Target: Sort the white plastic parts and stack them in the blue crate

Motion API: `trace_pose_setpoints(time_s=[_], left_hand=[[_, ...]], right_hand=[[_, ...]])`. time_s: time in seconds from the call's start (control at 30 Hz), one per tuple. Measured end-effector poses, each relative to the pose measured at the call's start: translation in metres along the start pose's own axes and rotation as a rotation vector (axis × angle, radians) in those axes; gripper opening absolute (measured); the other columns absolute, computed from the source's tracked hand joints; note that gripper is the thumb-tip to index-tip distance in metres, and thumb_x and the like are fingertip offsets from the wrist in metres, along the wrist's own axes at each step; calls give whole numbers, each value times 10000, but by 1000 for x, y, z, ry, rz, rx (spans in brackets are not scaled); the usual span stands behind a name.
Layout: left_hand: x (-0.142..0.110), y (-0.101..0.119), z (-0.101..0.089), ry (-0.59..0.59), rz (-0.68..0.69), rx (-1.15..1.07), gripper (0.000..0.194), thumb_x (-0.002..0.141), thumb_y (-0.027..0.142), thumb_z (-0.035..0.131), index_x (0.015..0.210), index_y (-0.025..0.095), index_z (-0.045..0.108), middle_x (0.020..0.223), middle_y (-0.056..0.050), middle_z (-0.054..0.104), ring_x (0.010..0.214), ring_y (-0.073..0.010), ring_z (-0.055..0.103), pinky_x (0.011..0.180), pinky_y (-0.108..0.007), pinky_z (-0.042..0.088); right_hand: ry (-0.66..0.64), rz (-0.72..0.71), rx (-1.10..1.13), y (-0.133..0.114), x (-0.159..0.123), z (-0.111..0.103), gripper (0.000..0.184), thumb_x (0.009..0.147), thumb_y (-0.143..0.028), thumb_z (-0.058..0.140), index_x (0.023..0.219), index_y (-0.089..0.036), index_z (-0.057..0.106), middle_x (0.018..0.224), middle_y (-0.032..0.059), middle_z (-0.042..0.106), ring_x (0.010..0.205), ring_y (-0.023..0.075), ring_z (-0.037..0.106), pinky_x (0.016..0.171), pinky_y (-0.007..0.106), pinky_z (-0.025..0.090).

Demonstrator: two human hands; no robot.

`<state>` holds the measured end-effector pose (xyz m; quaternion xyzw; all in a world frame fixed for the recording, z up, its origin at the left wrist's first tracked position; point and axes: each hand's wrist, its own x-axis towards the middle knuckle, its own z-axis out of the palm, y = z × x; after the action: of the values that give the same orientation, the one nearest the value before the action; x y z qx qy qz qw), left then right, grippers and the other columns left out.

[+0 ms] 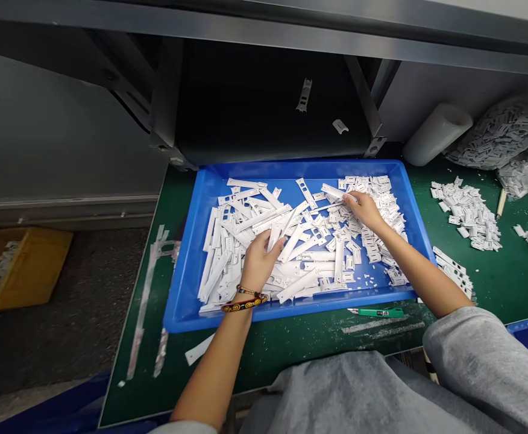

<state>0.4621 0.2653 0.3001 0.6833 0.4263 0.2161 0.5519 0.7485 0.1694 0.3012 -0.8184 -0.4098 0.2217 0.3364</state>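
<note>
A blue tray (300,310) holds long white plastic strips (219,271) heaped at its left and small white plastic clips (381,205) piled at its right. My left hand (261,259), with bracelets at the wrist, is closed around several of the long strips over the left heap. Between the fingertips of my right hand (364,210) is the end of one white plastic strip (333,192), which points left over the middle of the tray. The undersides of both grips are hidden.
Behind the tray, a dark conveyor belt (264,114) carries two white pieces. A green cutter (377,313) lies along the front of the green table (273,343). More clips (469,214), a white roll (438,134) and filled bags (499,135) stand rightward; a yellow bin (42,271) is on the floor.
</note>
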Motion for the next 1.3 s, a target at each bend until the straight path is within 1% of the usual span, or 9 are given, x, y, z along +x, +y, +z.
trace_pose_setpoints(time_s=[0.17, 0.27, 0.43, 0.6, 0.77, 0.9, 1.1, 1.2, 1.3], left_hand=[[-2, 10, 0, -42, -131, -229, 489, 663, 608, 736, 854, 169, 640, 829, -69, 715, 781, -255, 715, 763, -390, 593], [-2, 16, -1, -90, -174, -292, 513, 640, 620, 752, 850, 162, 656, 793, -75, 724, 765, -269, 724, 734, -401, 604], [-5, 22, -2, -162, -237, -347, 511, 625, 592, 781, 860, 150, 677, 732, -66, 727, 717, -254, 723, 705, -393, 611], [-9, 25, -2, -315, -227, -324, 469, 676, 542, 759, 914, 139, 719, 700, -55, 712, 660, -220, 685, 659, -367, 584], [-11, 28, -4, -401, -192, -292, 436, 767, 571, 665, 783, 139, 720, 613, -36, 635, 518, -132, 535, 508, -272, 456], [-10, 28, -8, -504, -228, -421, 440, 760, 524, 710, 985, 146, 711, 692, -17, 599, 530, -98, 475, 461, -223, 385], [-6, 30, -11, -363, -288, -620, 301, 742, 251, 682, 1021, 141, 703, 821, -44, 613, 774, -152, 579, 765, -302, 516], [-7, 37, -9, -316, -371, -813, 195, 831, 294, 528, 847, 151, 660, 649, -3, 457, 591, -120, 463, 546, -248, 460], [-13, 46, -4, -278, -404, -935, 391, 927, 470, 399, 663, 200, 503, 569, 52, 252, 459, -97, 247, 382, -216, 295]], right_hand=[[-296, 96, 553, -18, -22, 3, 347, 863, -490, 586, 990, -177, 669, 816, 49, 705, 591, 137, 558, 602, 289, 464], [-446, 101, 655, -31, -40, 7, 346, 856, -413, 611, 1126, -196, 618, 962, 71, 726, 717, 156, 639, 643, 294, 501], [-391, -93, 542, -48, -67, 15, 196, 878, -298, 549, 1056, -219, 561, 964, 44, 684, 801, 168, 642, 733, 331, 514], [-253, -314, 116, -64, -79, 29, 367, 827, -389, 675, 1148, -235, 584, 1131, 91, 629, 992, 252, 605, 772, 354, 484], [-416, -207, 62, -64, -79, 35, 278, 768, -448, 735, 792, -196, 620, 752, 6, 626, 673, 167, 553, 602, 263, 363], [-482, -122, 206, -59, -82, 23, 361, 791, -514, 671, 685, -188, 556, 633, -32, 525, 597, 128, 482, 564, 245, 319], [-508, -10, 370, -59, -97, 10, 353, 822, -519, 623, 948, -190, 637, 876, 39, 645, 726, 181, 596, 593, 272, 426], [-543, 28, 539, -63, -107, 11, 334, 848, -510, 583, 970, -199, 601, 847, 37, 653, 674, 180, 601, 576, 299, 462], [-546, 13, 674, -66, -118, 14, 241, 872, -433, 553, 975, -216, 563, 813, 15, 639, 645, 164, 578, 616, 322, 485]])
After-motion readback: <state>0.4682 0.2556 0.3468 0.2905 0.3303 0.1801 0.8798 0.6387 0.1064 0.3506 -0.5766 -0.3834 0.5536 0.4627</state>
